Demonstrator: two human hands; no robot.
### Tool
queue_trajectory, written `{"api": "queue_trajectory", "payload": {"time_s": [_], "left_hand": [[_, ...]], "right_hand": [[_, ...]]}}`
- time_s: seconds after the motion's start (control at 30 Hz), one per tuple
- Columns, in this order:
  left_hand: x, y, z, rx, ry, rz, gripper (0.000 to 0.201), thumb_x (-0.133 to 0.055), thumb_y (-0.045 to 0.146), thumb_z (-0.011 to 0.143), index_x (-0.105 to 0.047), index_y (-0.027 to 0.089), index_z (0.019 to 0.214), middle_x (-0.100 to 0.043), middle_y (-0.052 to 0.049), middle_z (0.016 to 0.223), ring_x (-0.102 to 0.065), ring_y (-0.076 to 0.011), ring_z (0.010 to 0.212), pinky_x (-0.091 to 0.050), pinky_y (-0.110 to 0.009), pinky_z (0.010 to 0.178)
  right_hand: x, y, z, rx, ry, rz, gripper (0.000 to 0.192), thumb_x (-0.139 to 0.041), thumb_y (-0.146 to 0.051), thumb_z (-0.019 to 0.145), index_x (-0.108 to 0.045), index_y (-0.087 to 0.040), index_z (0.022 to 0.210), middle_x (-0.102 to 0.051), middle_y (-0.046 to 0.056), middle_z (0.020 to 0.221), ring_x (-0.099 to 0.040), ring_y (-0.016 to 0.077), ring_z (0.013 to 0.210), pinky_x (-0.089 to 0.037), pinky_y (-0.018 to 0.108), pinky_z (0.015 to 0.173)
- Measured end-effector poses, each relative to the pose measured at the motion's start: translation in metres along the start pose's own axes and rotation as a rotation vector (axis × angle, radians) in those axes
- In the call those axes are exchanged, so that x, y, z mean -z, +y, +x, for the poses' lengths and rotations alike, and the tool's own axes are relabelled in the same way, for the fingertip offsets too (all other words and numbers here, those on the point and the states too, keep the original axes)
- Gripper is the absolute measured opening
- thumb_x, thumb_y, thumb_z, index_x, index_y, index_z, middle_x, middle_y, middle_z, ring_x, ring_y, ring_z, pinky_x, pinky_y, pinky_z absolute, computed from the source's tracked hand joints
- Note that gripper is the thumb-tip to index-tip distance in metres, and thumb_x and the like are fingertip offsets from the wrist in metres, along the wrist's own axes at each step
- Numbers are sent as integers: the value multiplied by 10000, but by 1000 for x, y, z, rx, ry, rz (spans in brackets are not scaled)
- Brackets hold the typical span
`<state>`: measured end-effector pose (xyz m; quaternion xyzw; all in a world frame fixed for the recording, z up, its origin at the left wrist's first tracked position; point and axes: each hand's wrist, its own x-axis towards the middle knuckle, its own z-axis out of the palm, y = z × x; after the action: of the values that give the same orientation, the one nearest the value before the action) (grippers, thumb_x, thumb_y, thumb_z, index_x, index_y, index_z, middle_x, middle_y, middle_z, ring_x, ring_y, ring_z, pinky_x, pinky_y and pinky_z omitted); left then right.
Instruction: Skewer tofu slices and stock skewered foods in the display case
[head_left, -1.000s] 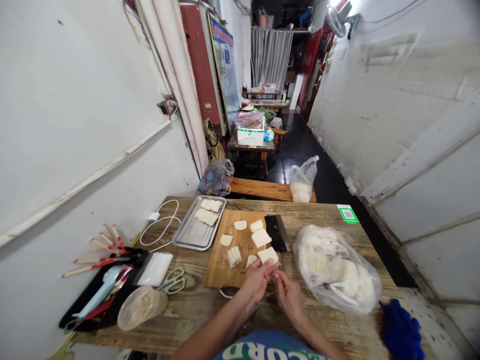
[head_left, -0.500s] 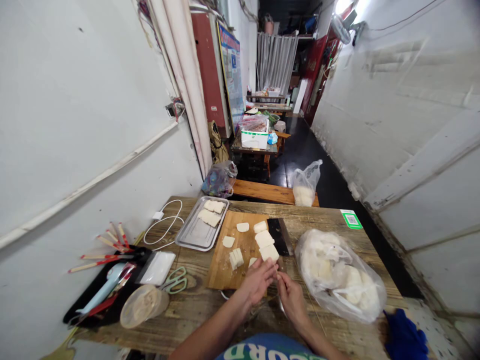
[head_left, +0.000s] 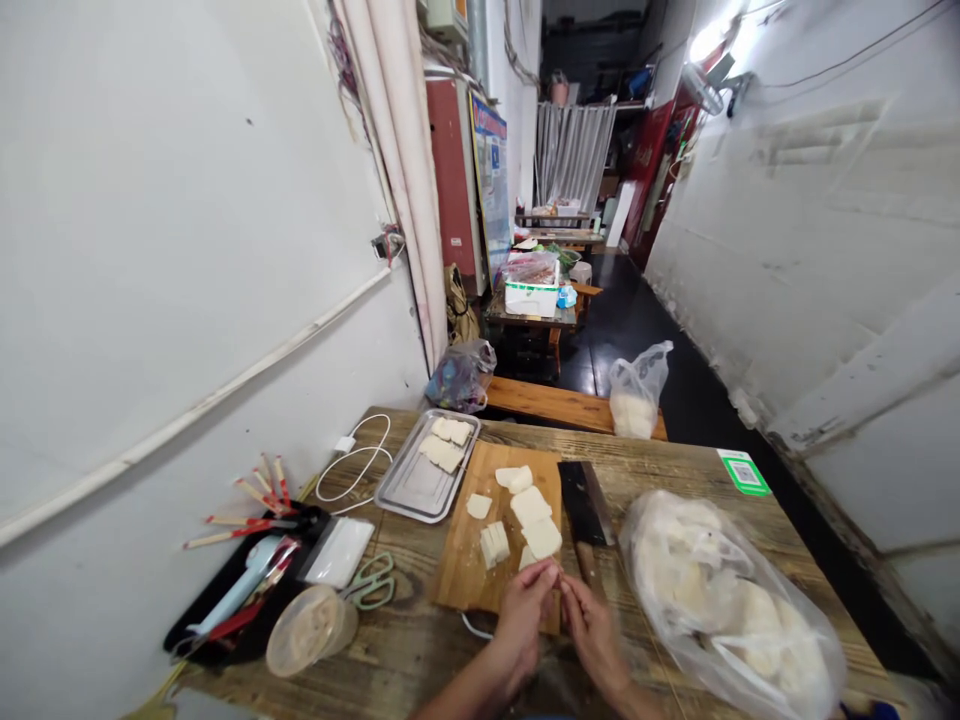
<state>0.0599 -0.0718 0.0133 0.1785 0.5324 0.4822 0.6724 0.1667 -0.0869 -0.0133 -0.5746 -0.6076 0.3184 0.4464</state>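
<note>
Head view: both hands, left (head_left: 525, 610) and right (head_left: 596, 630), meet at the cutting board's (head_left: 469, 570) near edge, fingertips pinched together on something too small to make out, just beside the white slices (head_left: 536, 520) (likely soft and crumbly, best lifted by their flat sides).

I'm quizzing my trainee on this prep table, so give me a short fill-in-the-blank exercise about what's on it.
1. The white slices lie on a wooden ____ board.
2. The metal tray lies to the ____ of that board.
3. The cleaver lies between the board and the clear plastic ____.
4. Both hands meet at the board's ____ edge.

Missing words: cutting; left; bag; near
</note>
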Motion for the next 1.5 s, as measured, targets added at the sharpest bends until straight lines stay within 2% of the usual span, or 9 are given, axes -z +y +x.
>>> {"api": "queue_trajectory", "payload": {"time_s": [0.17,0.33,0.43,0.63,0.8,0.93,1.23,1.37,1.5], "left_hand": [[16,-3,10,18,25,83,423,-783,393,479,-698,143,809,-675,-94,865,-585,-227,880,-420,-309,775],[31,29,19,-24,112,-105,411,-734,381,579,-643,175,923,-666,-86,957,-598,-200,914,-428,-282,768],[34,42,17,43,57,-147,424,-717,354,630,-589,196,1001,-656,-87,994,-615,-185,881,-439,-272,739],[35,26,13,102,28,-179,324,-747,265,611,-560,171,859,-659,-53,908,-624,-142,738,-463,-268,720],[48,30,24,136,115,-180,263,-710,229,660,-535,188,852,-656,-33,856,-627,-140,713,-488,-263,669],[66,46,38,146,145,-258,232,-693,190,681,-529,173,845,-657,-52,870,-632,-147,720,-508,-266,662],[139,87,107,51,265,-402,157,-639,81,709,-545,152,813,-655,-36,753,-624,-126,622,-513,-238,605],[170,104,149,21,398,-396,168,-639,64,700,-516,169,744,-617,4,673,-594,-100,571,-507,-232,612],[174,123,193,30,420,-362,173,-622,61,711,-491,170,738,-588,10,645,-571,-91,548,-497,-226,599]], "right_hand": [[-9,4,-2,-65,-85,98,459,-353,-489,860,-667,-169,960,-622,20,580,-550,135,486,-452,203,464],[-6,10,-5,-93,-111,57,460,-344,-489,861,-663,-159,900,-601,24,577,-548,144,504,-452,223,486],[-3,10,-6,-77,-134,32,470,-338,-510,854,-672,-179,865,-596,26,557,-548,158,499,-462,246,497],[-6,8,-3,-72,-212,38,477,-340,-525,847,-690,-201,834,-670,54,660,-611,185,591,-505,278,576],[-19,12,6,-65,-306,33,467,-335,-482,868,-677,-175,946,-695,102,913,-641,212,826,-489,323,781],[-43,7,25,1,-341,26,458,-334,-449,879,-686,-163,933,-699,108,888,-645,212,801,-488,316,755],[-85,-20,79,44,-340,-225,462,-332,-409,881,-598,-121,1125,-627,138,1107,-576,230,1037,-425,325,913],[-81,5,61,-15,-304,-291,461,-313,-401,878,-584,-140,1146,-613,123,1136,-568,223,1054,-440,344,914],[-67,34,37,-86,-291,-298,456,-317,-403,863,-629,-140,1068,-641,121,1081,-595,231,1005,-458,356,897]]}}
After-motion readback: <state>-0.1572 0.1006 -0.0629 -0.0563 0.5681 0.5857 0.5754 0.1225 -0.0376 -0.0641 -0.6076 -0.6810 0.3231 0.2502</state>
